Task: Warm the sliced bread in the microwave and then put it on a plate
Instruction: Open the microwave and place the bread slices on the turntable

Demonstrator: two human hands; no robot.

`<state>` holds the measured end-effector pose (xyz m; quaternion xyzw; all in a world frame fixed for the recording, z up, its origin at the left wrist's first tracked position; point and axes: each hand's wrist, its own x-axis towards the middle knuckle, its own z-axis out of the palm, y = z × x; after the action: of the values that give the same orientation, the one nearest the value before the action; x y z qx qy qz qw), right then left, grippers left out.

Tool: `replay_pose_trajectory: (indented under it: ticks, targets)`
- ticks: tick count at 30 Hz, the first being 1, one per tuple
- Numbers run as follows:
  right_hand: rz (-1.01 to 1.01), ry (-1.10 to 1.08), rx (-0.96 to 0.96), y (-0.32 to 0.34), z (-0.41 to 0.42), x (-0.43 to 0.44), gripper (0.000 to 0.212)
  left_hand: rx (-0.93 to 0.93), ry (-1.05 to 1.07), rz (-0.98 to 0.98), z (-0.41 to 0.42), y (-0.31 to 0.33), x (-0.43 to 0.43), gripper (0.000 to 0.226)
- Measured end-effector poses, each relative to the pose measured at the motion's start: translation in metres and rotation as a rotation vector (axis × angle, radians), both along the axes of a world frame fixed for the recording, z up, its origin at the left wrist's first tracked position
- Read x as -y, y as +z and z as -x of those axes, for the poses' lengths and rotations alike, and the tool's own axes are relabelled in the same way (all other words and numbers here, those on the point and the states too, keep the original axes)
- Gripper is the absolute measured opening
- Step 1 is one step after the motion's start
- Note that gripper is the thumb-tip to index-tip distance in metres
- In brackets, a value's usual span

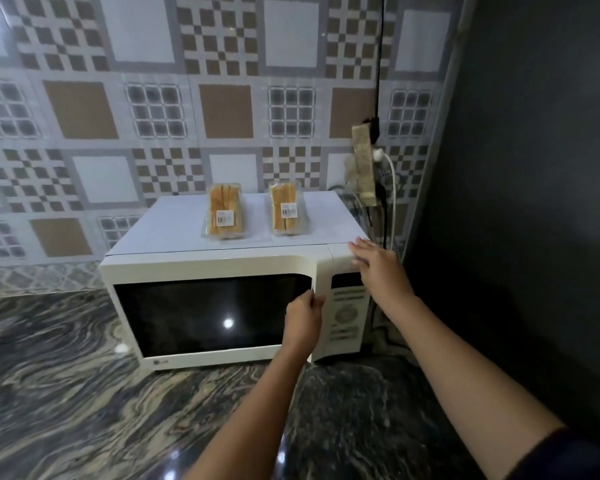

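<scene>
Two bread packs, left pack (226, 216) and right pack (286, 211), lie atop the microwave (174, 233). Left hand (303, 318) curls fingers round the door (205, 356) edge; right hand (374, 263), fingers straight, braces its top corner. Step: door opening. Next: steady outward pull.

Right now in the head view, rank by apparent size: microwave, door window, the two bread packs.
1. microwave
2. door window
3. left bread pack and right bread pack: they look about alike, so no ranking between them.
</scene>
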<state>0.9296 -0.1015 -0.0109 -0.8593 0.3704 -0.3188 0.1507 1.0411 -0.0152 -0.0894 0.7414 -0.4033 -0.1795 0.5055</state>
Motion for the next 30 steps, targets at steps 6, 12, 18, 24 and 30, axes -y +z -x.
replay_pose_trajectory:
  ticks: [6, 12, 18, 24, 30]
  targets:
    - [-0.049, -0.019, 0.053, -0.002, -0.003, -0.002, 0.041, 0.015, -0.001, 0.000, 0.000, 0.003, -0.003, 0.043]
    - [-0.119, -0.015, 0.103, -0.003, -0.005, 0.000, 0.040, 0.085, -0.044, -0.005, 0.006, -0.003, -0.023, 0.039]
    - [-0.093, -0.091, 0.067, 0.000, -0.008, -0.019, 0.038, 0.102, -0.071, -0.031, 0.015, -0.004, -0.056, 0.034]
    - [-0.231, 0.066, 0.166, 0.013, 0.006, -0.080, 0.032, 0.109, -0.054, -0.004, 0.037, -0.007, -0.103, 0.026]
    - [-0.216, 0.389, 0.170, 0.012, 0.028, -0.155, 0.024, 0.097, 0.048, -0.006, 0.076, -0.012, -0.164, 0.017]
